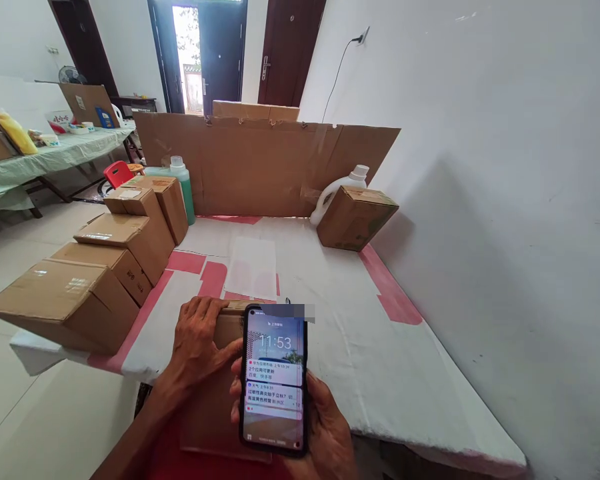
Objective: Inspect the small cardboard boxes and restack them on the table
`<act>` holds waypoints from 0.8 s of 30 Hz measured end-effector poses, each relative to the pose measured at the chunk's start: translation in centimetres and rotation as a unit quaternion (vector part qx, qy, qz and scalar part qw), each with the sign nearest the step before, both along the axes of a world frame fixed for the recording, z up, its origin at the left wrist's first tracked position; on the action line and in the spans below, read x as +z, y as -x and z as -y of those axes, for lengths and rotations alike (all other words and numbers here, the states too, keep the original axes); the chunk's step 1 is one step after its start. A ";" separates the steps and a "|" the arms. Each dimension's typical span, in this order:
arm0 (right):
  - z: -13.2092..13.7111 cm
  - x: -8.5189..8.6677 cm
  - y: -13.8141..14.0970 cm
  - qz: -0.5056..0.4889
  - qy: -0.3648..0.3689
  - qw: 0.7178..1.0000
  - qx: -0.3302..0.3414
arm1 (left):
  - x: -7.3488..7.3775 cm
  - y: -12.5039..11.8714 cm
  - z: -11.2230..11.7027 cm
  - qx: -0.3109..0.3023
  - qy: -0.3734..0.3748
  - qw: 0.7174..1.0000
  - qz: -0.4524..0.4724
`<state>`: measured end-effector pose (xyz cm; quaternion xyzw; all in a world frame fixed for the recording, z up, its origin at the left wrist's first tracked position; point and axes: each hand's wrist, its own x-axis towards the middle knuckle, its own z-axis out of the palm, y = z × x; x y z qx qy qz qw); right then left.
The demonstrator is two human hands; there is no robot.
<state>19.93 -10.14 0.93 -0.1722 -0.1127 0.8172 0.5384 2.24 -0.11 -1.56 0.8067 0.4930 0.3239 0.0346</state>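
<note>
My right hand (330,423) holds a smartphone (274,393) upright, its lit lock screen facing me and reading 11:53. Fingers wrap round the phone's left edge and the thumb lies along its right side. My left hand (197,337) grips the upper left side of a cardboard box (210,413) at the near table edge, thumb across its face. Some of those fingertips are hidden behind the box edge. Part of the box is covered by the phone and my right hand. Ahead of the box, a white sheet (253,263) lies on the tablecloth.
Several cardboard boxes (65,293) line the table's left side, with a green bottle (184,190) behind them. A tilted cardboard box (355,217) leans by a white jug (337,190) at the back right. A cardboard panel (260,167) stands across the back. The wall (530,220) borders the right.
</note>
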 end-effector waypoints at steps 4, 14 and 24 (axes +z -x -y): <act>0.1 0.0 -0.2 0.025 0.002 1.000 -0.018 | 0.1 0.0 0.1 0.004 -0.002 1.000 -0.003; -4.7 -5.5 -7.3 0.299 0.053 0.925 -0.231 | -0.1 -0.2 -0.3 0.025 -0.025 0.999 -0.010; -7.0 -14.2 -15.5 0.782 0.103 0.555 -0.263 | -0.3 -1.3 -3.0 -0.001 0.069 0.997 -0.045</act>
